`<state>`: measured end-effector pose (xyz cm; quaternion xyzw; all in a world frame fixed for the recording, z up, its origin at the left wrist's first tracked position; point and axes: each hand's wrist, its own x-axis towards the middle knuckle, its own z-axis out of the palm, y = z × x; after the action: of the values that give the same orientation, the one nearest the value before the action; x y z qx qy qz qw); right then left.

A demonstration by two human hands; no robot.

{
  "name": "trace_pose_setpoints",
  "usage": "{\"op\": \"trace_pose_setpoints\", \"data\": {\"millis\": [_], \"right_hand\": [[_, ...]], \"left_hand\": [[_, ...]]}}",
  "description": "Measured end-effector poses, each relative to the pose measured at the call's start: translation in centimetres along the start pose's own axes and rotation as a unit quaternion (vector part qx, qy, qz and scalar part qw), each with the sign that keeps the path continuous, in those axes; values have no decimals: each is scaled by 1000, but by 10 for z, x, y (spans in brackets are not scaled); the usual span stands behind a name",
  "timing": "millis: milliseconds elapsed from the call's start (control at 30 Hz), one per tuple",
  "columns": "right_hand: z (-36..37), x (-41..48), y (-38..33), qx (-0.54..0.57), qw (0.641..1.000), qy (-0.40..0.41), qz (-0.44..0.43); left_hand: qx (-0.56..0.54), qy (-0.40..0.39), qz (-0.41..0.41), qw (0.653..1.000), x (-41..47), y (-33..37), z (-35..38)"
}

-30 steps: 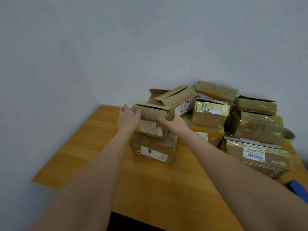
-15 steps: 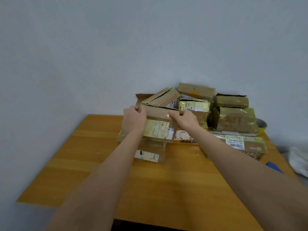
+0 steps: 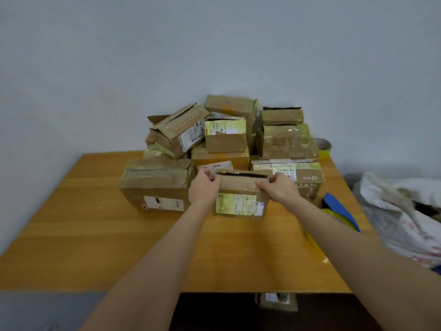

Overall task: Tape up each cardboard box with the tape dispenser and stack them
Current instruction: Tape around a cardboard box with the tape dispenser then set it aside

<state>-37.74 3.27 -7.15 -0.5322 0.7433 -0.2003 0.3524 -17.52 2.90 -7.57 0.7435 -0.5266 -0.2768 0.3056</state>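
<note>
The job looks near its start. A heap of boxes (image 3: 225, 139) sits loosely against the wall at the back of the counter (image 3: 95, 223), several tilted and some with flaps gaping, none in a tidy stack. Most of the taping and all of the stacking seem left to do. The left hand (image 3: 202, 188) and right hand (image 3: 282, 189) hold a small box (image 3: 239, 187) at the front of that heap, near the middle of the counter. Their fingers (image 3: 272, 180) are curled over its two upper corners and pinch them. Whether it rests on the counter or is lifted I cannot tell. It is worn brown cardboard with a pale label on its near face and a dark open slit along the top, so it is not sealed. What is probably the tape dispenser (image 3: 341, 209), blue and yellow, lies beside the right forearm, half hidden by it, with no hand on it.
</note>
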Motion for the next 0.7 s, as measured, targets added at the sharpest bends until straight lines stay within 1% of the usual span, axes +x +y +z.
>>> {"op": "trace_pose_setpoints", "data": {"millis": [100, 167, 300, 400, 533, 633, 700], "right_hand": [[3, -1, 29, -25, 999, -17, 17], [6, -2, 43, -45, 998, -28, 16], [12, -2, 63, -66, 996, -47, 21], [15, -2, 74, -62, 995, -67, 29], [16, -2, 81, -79, 994, -71, 13], [12, -1, 87, -92, 993, -70, 4], [4, -1, 95, -106, 994, -35, 2]], "left_hand": [[8, -33, -21, 999, -15, -16, 26], [27, -53, -17, 998, -23, -24, 38], [60, -75, 23, 995, -35, -36, 53], [118, -85, 56, 988, -42, -42, 59], [181, -70, 54, 979, -47, -43, 65], [252, -34, 100, 962, -46, -33, 69], [295, -25, 136, 945, -45, -23, 74]]}}
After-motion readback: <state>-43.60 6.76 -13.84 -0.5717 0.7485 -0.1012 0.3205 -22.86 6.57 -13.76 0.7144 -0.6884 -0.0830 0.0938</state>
